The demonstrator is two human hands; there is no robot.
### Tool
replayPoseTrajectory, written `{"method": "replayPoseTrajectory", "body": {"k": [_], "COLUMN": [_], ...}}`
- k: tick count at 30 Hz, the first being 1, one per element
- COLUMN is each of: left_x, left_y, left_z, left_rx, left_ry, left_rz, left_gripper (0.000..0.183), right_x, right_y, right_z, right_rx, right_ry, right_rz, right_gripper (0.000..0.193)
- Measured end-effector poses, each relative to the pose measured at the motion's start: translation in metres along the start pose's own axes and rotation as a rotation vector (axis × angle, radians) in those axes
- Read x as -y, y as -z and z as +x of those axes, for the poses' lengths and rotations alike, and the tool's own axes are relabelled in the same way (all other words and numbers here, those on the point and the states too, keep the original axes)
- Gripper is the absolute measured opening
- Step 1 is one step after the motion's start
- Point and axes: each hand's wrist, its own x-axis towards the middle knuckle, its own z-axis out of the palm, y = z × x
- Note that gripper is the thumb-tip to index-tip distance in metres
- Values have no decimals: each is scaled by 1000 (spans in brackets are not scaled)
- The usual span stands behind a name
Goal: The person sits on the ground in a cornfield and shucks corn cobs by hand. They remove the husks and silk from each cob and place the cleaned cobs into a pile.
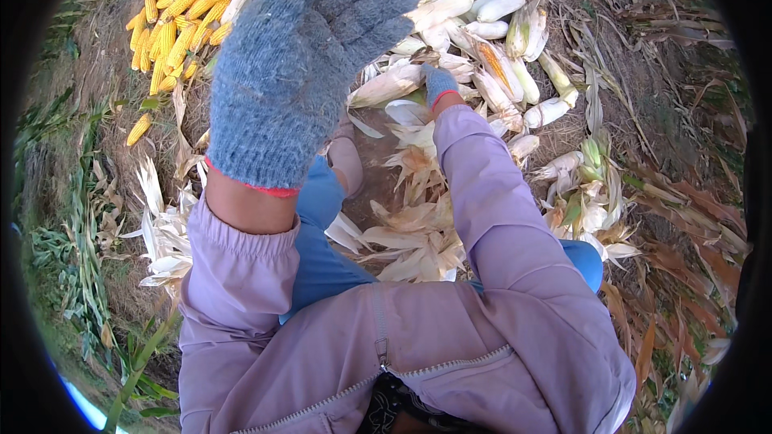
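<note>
My left hand point(297, 64), in a grey knitted glove with a red cuff edge, is raised large in front of the view. Its fingers are stretched to the right, slightly bent, and nothing shows in them. Farther off, my right hand point(439, 82), gloved alike, is down at the pile of corn. It closes on the end of an ear of corn point(388, 85) in its pale husk; its fingertips are partly hidden. Beside it lie several more ears in husk point(503, 5), one with yellow kernels point(500, 67) showing through a split husk.
Husked yellow ears of corn point(181, 20) are heaped at the far left, with a single ear point(138, 129) nearer. Stripped husks point(418, 237) lie between my legs, and more husks point(591, 201) sit at the right. Dry stalks point(675, 217) and green leaves point(76, 249) border the ground.
</note>
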Motion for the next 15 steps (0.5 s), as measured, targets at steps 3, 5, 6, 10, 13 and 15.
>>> {"method": "replayPoseTrajectory", "body": {"k": [3, 5, 6, 10, 13, 15], "left_x": [-3, 5, 6, 11, -2, -1], "left_y": [5, -6, -6, 4, 1, -10], "left_z": [-3, 15, 13, -2, -9, -1], "left_rx": [-32, 39, 35, -8, -26, -34], "left_ry": [-18, 29, 0, -138, -103, -104], "left_rz": [8, 8, 28, 115, 36, 57], "left_gripper": [48, 48, 48, 48, 47, 46], "right_x": [2, -64, -57, 16, 59, 7], "right_y": [-9, -15, -17, -23, 24, 40], "right_z": [8, 31, 30, -13, -67, -60], "right_rx": [84, -14, -25, -77, -120, -221], "right_ry": [226, 89, 83, 203, 299, 233], "right_rz": [-184, 236, 343, -438, -748, 150], "right_gripper": [56, 57, 57, 30, 32, 36]}}
